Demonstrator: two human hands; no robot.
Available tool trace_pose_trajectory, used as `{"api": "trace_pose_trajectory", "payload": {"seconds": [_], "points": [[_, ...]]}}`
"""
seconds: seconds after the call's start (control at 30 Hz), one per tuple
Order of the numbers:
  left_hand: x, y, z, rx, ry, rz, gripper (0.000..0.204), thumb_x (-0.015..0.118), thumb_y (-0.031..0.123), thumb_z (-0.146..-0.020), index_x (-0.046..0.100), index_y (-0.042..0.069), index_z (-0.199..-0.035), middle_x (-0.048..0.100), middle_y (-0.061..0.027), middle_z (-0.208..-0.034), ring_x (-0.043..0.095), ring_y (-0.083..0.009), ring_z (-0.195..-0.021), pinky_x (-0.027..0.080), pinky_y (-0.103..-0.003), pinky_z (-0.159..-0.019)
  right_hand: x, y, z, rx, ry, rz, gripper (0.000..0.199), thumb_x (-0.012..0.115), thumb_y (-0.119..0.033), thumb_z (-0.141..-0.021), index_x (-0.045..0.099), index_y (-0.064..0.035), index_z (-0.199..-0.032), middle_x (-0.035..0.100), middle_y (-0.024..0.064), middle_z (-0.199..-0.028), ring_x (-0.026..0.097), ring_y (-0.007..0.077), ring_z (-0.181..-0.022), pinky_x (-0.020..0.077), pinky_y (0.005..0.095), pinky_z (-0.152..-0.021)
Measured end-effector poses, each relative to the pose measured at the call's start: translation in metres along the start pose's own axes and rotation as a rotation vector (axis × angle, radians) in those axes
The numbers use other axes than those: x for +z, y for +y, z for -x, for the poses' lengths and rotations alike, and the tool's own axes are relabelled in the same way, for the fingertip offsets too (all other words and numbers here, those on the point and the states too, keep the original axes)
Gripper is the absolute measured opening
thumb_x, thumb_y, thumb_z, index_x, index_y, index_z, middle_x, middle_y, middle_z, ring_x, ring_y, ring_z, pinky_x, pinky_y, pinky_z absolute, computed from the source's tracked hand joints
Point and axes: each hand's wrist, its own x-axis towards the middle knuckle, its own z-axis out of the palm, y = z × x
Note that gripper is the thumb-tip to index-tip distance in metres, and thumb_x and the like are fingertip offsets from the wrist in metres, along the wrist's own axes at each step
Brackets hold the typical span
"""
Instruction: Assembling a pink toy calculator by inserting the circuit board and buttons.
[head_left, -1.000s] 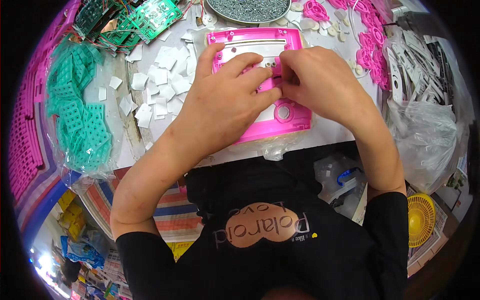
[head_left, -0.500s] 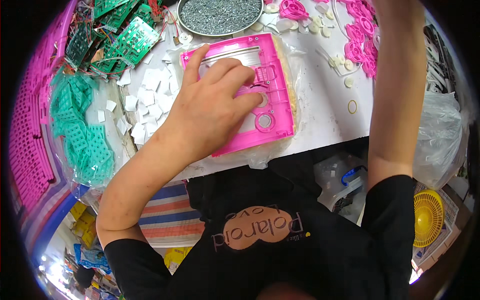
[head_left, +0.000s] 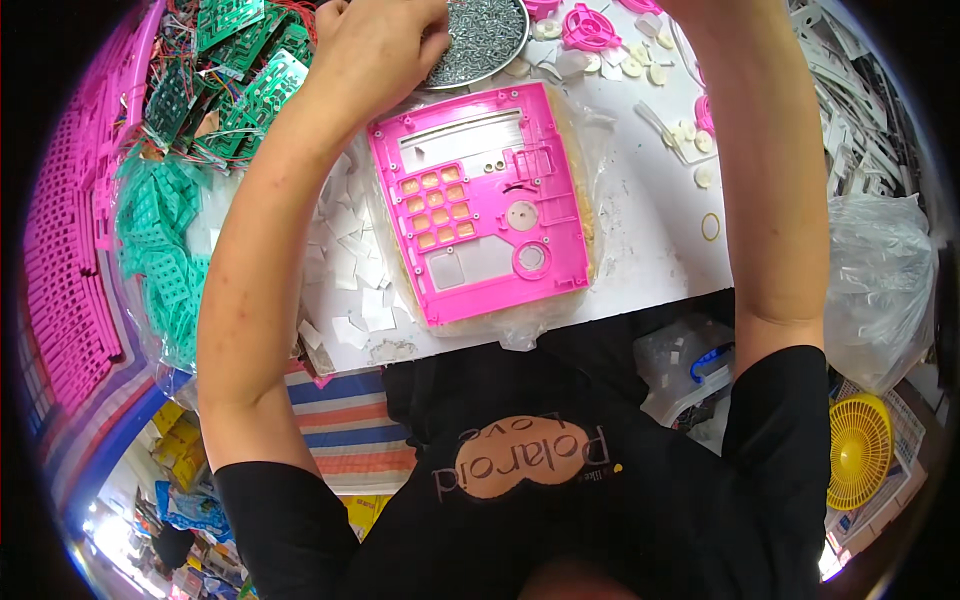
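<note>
Left hand [head_left: 385,48] has gone off the pink plastic panel [head_left: 484,195] to eleven o'clock, half curled by the screw bowl [head_left: 526,38]; I can't tell if it holds anything, or see the right hand. At twelve, the panel looks part done: round pale piece [head_left: 522,215] in, key holes [head_left: 437,198] bare.

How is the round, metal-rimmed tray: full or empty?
Not empty: small silvery metal pieces cover the visible tray. How deep, cannot tell; bare left hand and picture edge hide the rest.
</note>
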Motion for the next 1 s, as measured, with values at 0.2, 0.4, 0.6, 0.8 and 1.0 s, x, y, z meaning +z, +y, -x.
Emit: {"api": "trace_pose_trajectory", "payload": {"seconds": [0.2,0.4,0.6,0.8,1.0], "points": [[-0.007,0.004,-0.009,0.029,-0.035,0.035,0.017,0.065,0.026,-0.089,0.068,0.010,-0.083,0.066,-0.0081,-0.086,0.061,-0.0294,-0.093,0.037,-0.047,-0.084,-0.006,-0.016,0.025,0.074,0.093,0.038,0.025,0.075,-0.012,-0.089,0.066,0.0005,-0.109,0.064,0.0054,-0.084,0.062,0.0130,-0.072,0.0493,0.0268,-0.066],[0.006,-0.011,-0.014,0.064,-0.139,-0.096,0.021,0.064,0.027,-0.089,0.064,0.009,-0.078,0.065,-0.0122,-0.074,0.062,-0.0330,-0.077,0.038,-0.047,-0.082,0.007,-0.026,0.029,0.215,0.213,0.068,0.036,0.075,-0.011,-0.089,0.061,0.0013,-0.119,0.065,0.0071,-0.087,0.063,0.0150,-0.073,0.0497,0.0296,-0.065],[-0.044,0.055,0.027,0.121,0.179,0.227,0.008,0.075,0.012,-0.084,0.068,0.011,-0.088,0.068,-0.0003,-0.086,0.065,-0.0210,-0.084,0.035,-0.044,-0.098,0.002,-0.045,0.066,0.078,0.064,-0.122,0.045,0.065,-0.015,-0.095,0.050,0.0030,-0.133,0.065,0.0113,-0.084,0.063,0.0182,-0.072,0.0583,0.0394,-0.071],[-0.053,0.110,0.095,0.058,0.016,0.598,0.013,0.077,0.013,-0.081,0.067,0.015,-0.090,0.067,0.0010,-0.082,0.064,-0.0190,-0.080,0.036,-0.046,-0.095,0.049,-0.039,0.128,0.009,0.089,-0.391,0.041,0.059,-0.022,-0.100,0.049,-0.0059,-0.137,0.056,0.0017,-0.076,0.053,0.0131,-0.066,0.0506,0.0338,-0.066],[-0.054,0.111,0.102,-0.008,0.110,0.673,0.013,0.077,0.011,-0.080,0.067,0.015,-0.087,0.066,0.0010,-0.079,0.064,-0.0195,-0.078,0.037,-0.046,-0.095,0.066,-0.037,0.141,0.049,0.130,-0.356,0.040,0.060,-0.021,-0.100,0.049,-0.0061,-0.136,0.055,0.0015,-0.074,0.052,0.0130,-0.065,0.0497,0.0335,-0.065]]}}
